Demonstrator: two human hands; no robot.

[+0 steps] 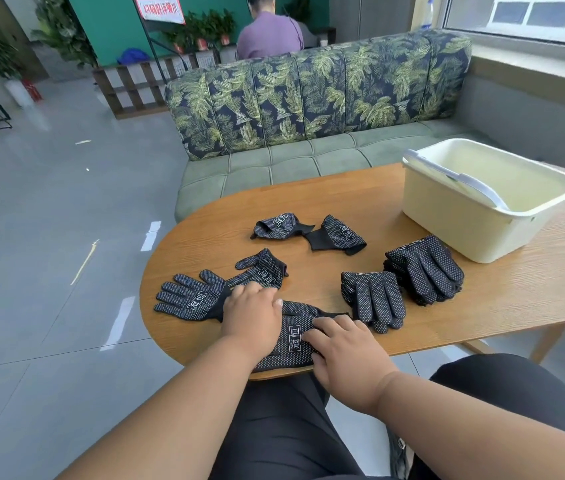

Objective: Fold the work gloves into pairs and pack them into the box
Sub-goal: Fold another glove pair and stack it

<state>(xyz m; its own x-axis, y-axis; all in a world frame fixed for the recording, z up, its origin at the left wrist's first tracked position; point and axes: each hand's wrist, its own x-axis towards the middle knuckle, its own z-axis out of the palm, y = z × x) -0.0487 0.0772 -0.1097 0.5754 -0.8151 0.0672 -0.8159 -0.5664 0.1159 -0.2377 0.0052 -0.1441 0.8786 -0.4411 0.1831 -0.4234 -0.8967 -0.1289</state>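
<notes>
Black dotted work gloves lie on a wooden table (481, 306). Both hands press flat on the nearest glove (296, 336) at the table's front edge: my left hand (251, 315) on its upper left part, my right hand (341, 344) on its right side. Two loose gloves (225, 285) lie spread to the left. Two crumpled gloves (308, 230) sit further back. Right of my hands are a folded stack (374, 299) and a taller stack (424, 268). The cream plastic box (488, 199) stands at the back right, with only its handle lying inside.
A leaf-patterned green sofa (308, 109) runs behind the table. A person in a purple shirt (269, 36) sits with their back turned beyond it. Grey tiled floor (49, 237) lies to the left. My dark-trousered legs are under the table's front edge.
</notes>
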